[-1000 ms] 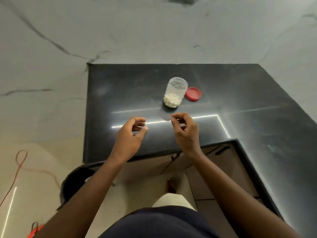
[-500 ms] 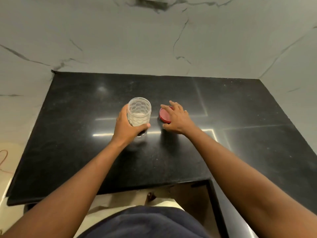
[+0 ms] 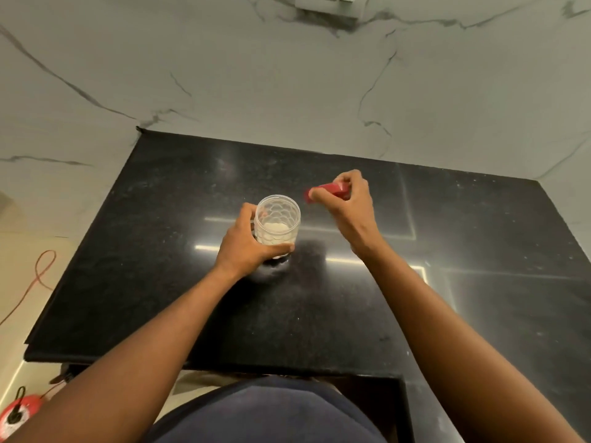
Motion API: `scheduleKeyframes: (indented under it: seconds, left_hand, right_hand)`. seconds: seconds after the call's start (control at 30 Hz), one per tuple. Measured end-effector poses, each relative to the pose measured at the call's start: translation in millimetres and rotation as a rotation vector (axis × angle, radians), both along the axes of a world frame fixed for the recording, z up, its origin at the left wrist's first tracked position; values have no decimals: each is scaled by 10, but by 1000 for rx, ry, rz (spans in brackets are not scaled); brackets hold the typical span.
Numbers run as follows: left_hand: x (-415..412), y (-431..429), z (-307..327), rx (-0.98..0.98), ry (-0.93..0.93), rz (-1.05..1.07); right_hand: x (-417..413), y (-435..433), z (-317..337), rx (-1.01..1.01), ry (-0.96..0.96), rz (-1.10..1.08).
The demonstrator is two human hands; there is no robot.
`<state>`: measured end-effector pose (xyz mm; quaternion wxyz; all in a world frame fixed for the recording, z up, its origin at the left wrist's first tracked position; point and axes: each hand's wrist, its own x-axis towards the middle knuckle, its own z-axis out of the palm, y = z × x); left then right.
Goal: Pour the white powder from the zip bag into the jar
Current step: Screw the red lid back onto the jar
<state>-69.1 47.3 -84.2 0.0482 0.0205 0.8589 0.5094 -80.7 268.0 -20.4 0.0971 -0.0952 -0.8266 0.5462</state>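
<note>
A clear plastic jar [image 3: 277, 222] with a honeycomb pattern stands upright and uncovered on the black countertop [image 3: 319, 314], with white powder at its bottom. My left hand [image 3: 248, 244] is wrapped around the jar's lower left side. My right hand [image 3: 348, 203] holds the red lid [image 3: 329, 190] lifted off the counter, tilted, just right of and behind the jar's mouth. No zip bag is in view.
The counter meets a white marble wall [image 3: 287, 91] behind and at the right. Left of the counter lies floor with an orange cable [image 3: 38, 276] and a red object [image 3: 16, 417] at the bottom left corner. A cabinet edge sits below the counter's front.
Both hands went from empty above the counter edge to the jar and lid. My left hand now grips the jar, and my right hand has picked the red lid up off the counter.
</note>
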Motion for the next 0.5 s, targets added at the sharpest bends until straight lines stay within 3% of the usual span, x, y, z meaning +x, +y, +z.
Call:
scheduleKeyframes:
  seconds: [0.07, 0.23, 0.5]
  left_hand:
    - [0, 1, 13, -4, -4, -13]
    - [-29, -19, 16, -36, -4, -46]
    - [-53, -18, -72, -49, 16, -36]
  right_hand:
    - [53, -112, 111, 15, 68, 81]
    - [120, -340, 197, 470, 52, 450]
    - [-87, -512, 309, 744, -106, 629]
